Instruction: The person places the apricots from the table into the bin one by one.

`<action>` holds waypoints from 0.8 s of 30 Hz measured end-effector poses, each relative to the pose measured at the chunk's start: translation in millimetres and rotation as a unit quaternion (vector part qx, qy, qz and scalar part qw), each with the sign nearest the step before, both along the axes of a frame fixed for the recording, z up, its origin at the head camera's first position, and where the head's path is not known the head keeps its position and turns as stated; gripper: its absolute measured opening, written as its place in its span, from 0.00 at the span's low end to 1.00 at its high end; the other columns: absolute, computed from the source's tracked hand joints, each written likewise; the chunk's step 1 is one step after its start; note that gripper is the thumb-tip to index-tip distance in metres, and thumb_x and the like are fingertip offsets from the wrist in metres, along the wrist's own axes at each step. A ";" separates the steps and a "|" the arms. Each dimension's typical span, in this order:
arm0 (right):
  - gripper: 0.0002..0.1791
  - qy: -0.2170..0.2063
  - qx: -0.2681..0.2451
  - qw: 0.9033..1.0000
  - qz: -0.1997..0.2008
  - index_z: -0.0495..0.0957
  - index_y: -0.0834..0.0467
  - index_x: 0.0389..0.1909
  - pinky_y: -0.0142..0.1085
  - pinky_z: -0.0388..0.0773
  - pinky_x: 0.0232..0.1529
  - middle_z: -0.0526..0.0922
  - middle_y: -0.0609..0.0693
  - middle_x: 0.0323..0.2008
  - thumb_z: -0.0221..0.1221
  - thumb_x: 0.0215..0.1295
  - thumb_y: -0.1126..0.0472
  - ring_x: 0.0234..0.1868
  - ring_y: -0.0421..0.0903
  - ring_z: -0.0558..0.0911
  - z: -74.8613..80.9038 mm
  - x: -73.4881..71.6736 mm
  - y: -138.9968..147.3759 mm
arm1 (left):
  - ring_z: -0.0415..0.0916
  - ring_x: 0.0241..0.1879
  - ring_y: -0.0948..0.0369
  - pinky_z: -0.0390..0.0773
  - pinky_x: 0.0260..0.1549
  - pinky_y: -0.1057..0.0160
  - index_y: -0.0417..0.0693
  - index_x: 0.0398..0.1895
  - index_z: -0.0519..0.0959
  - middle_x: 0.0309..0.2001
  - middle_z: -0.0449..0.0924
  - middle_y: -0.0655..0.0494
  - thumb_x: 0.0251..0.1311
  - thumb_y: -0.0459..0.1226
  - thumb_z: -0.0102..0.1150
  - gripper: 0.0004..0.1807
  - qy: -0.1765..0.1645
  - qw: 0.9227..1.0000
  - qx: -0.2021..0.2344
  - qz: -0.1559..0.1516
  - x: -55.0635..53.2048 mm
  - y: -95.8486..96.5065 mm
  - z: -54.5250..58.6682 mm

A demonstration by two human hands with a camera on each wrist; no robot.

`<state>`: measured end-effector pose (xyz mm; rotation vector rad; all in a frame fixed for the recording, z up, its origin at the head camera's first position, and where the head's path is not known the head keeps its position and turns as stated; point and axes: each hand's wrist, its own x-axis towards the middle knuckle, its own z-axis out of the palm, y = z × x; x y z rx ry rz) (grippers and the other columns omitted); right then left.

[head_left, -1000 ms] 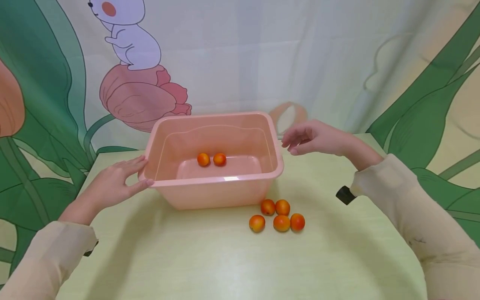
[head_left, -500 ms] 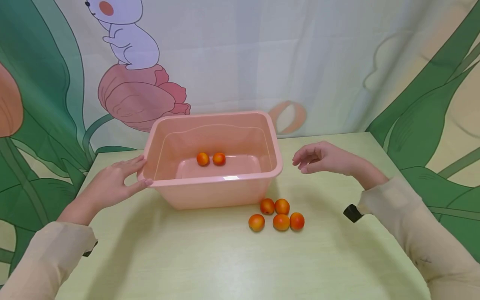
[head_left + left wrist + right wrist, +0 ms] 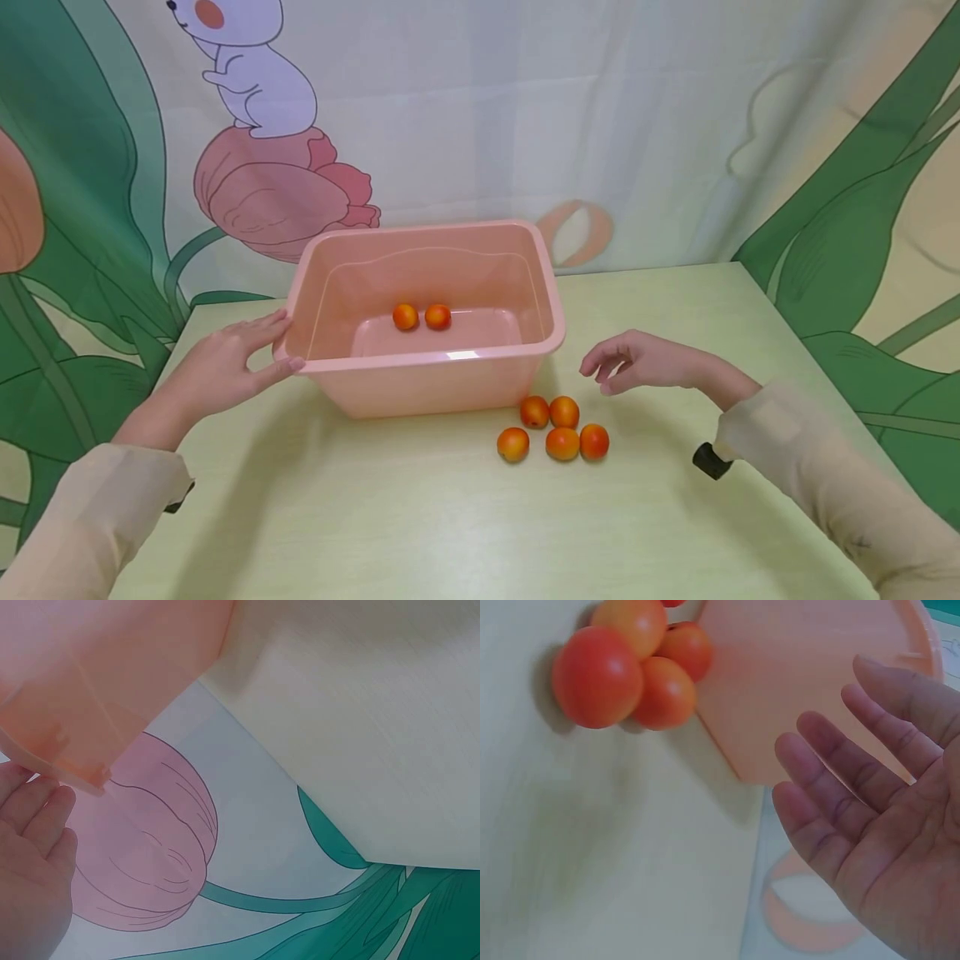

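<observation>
Backdrop, head view: printed curtain point(image 3: 637, 125) behind a pale bench point(image 3: 420, 517).
Tub: pink tub point(image 3: 427, 387) near centre, two fruits point(image 3: 406, 317) side by side inside.
Loose fruits: five orange-red fruits point(image 3: 562, 444) lower right of centre, near the tub's front right corner.
Left hand: left hand point(image 3: 225, 371) grips the tub's front left corner, thumb at the front rim; that hold should steady the tub.
Right hand: right hand point(image 3: 652, 360), right of centre, fingers loosely bent, holds nothing. The outermost fruit at right looks easiest to pinch without rolling its neighbours; a lift should go above the rim.
Bench edges: back edge meets the curtain, right edge slants to lower right; room for moving lies lower in the frame.
Left wrist, rim: fingertips against it at left, thumb out of sight.
Right wrist, fingers: spread at right, apart from the fruits clustered upper left.
</observation>
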<state>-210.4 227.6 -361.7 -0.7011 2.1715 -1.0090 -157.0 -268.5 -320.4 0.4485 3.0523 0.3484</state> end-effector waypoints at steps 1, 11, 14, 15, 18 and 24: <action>0.14 -0.004 0.001 1.000 0.001 0.75 0.58 0.45 0.35 0.76 0.43 0.78 0.51 0.43 0.58 0.56 0.63 0.43 0.48 0.75 -2.8 0.9 0.1 | 0.55 0.59 0.35 0.59 0.50 0.33 0.45 0.65 0.56 0.64 0.57 0.41 0.54 0.59 0.49 0.41 0.001 1.000 0.000 0.000 -0.1 -0.1 0.0; 0.15 -0.027 0.015 0.999 0.007 0.75 0.59 0.44 0.36 0.75 0.45 0.77 0.57 0.46 0.59 0.55 0.61 0.46 0.54 0.74 -23.2 6.9 0.0 | 0.56 0.59 0.36 0.59 0.51 0.34 0.46 0.65 0.57 0.64 0.58 0.42 0.53 0.58 0.49 0.40 0.005 1.000 0.003 0.001 0.1 -0.5 -0.6; 0.17 -0.032 0.021 0.999 0.006 0.74 0.62 0.46 0.37 0.74 0.46 0.76 0.60 0.47 0.59 0.54 0.61 0.46 0.54 0.74 -27.6 9.9 0.3 | 0.56 0.60 0.36 0.59 0.51 0.34 0.46 0.65 0.57 0.64 0.58 0.42 0.53 0.58 0.49 0.40 0.005 1.000 0.006 0.004 0.2 0.0 -0.4; 0.17 -0.034 0.024 0.999 0.006 0.74 0.63 0.46 0.37 0.74 0.46 0.76 0.60 0.47 0.59 0.55 0.62 0.46 0.54 0.74 -28.9 11.0 0.2 | 0.56 0.60 0.36 0.59 0.50 0.34 0.46 0.65 0.57 0.64 0.58 0.42 0.53 0.59 0.49 0.40 0.004 1.000 0.006 0.004 0.0 0.1 -0.5; 0.18 -0.041 0.033 0.999 0.003 0.73 0.63 0.47 0.38 0.73 0.46 0.76 0.60 0.48 0.58 0.55 0.63 0.47 0.55 0.73 -32.6 14.2 0.1 | 0.55 0.60 0.36 0.59 0.50 0.33 0.46 0.65 0.56 0.64 0.57 0.42 0.54 0.59 0.48 0.40 0.001 1.000 0.006 0.004 0.6 0.5 0.6; 0.19 -0.048 0.051 0.998 0.000 0.74 0.61 0.48 0.39 0.73 0.46 0.76 0.57 0.49 0.58 0.54 0.63 0.48 0.52 0.73 -38.7 19.5 -0.9 | 0.55 0.60 0.36 0.59 0.50 0.33 0.47 0.66 0.55 0.64 0.57 0.42 0.54 0.59 0.48 0.41 0.000 1.000 0.009 0.002 1.1 0.3 1.0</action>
